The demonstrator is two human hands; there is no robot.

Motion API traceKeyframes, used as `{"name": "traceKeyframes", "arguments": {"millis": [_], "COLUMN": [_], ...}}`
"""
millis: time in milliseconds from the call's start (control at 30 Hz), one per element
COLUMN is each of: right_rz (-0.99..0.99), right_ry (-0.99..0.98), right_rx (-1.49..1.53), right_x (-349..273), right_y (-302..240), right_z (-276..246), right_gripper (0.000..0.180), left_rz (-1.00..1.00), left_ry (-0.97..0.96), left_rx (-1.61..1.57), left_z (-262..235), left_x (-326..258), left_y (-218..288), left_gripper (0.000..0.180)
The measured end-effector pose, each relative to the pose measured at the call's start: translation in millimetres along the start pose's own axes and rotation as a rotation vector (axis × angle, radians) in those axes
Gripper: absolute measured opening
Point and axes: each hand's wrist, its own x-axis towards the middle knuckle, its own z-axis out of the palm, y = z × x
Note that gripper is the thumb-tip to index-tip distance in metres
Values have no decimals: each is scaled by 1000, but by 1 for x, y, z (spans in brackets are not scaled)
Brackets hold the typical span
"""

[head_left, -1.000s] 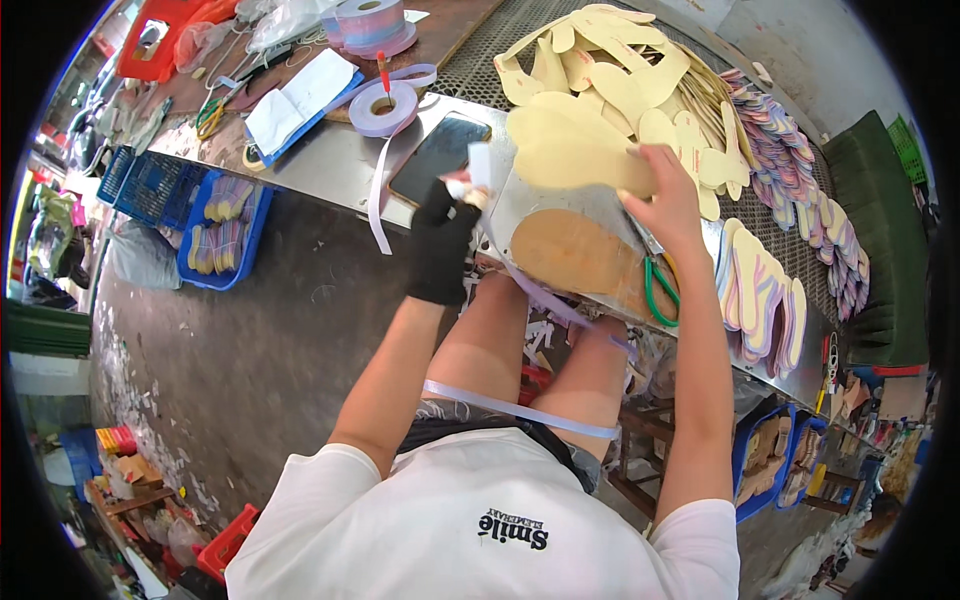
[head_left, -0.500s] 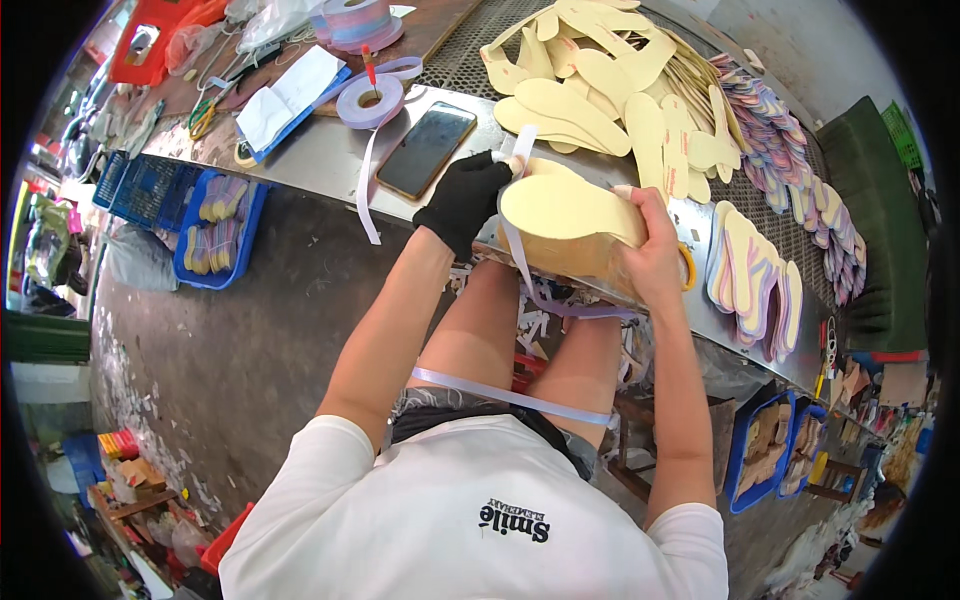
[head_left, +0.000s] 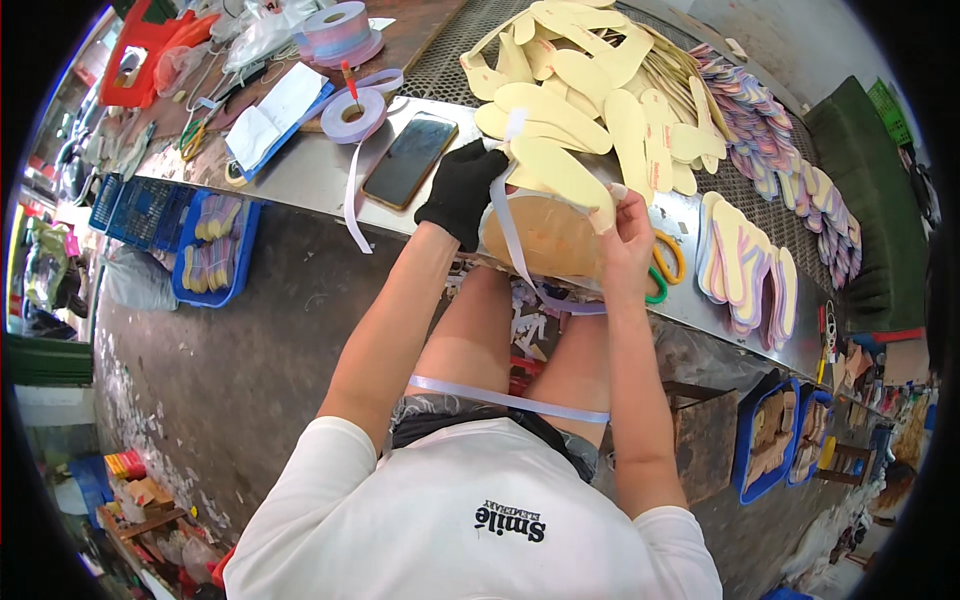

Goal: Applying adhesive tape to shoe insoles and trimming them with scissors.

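Observation:
My left hand (head_left: 464,192), in a black glove with bare fingertips, is closed at the left end of a pale yellow insole (head_left: 562,178). A lavender tape strip (head_left: 508,226) passes by those fingers and hangs over the table edge towards my lap. My right hand (head_left: 624,238), with white wraps on its fingertips, pinches the insole's right end. The insole is held tilted above a rounded pad covered in brown tape (head_left: 540,234) at the table edge. Beside my right hand lie scissors (head_left: 670,262) with orange and green handles.
A phone (head_left: 410,160) and a tape roll (head_left: 353,116) lie left on the metal table. Piled yellow insoles (head_left: 555,105) sit at the back; edged insoles (head_left: 742,262) stand in a row at right. Blue baskets (head_left: 218,250) flank the table. Another strip (head_left: 508,398) crosses my thighs.
My right hand has turned and shifted from the insole's side to its near right end. The insole has tilted and moved back, exposing the brown pad and the scissors' green handle.

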Motion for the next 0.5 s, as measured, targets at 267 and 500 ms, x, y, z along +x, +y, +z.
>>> {"name": "traceKeyframes", "arguments": {"millis": [267,500], "right_rz": [168,282], "right_ry": [461,208], "right_rx": [648,-167], "right_x": [21,94], "right_y": [10,21], "right_z": [-32,-132], "right_gripper": [24,23], "left_rz": [217,209], "left_ry": [113,73], "left_rx": [138,306], "left_z": [-21,-19], "left_x": [-3,-51], "left_y": [4,40], "left_gripper": [25,18]}}
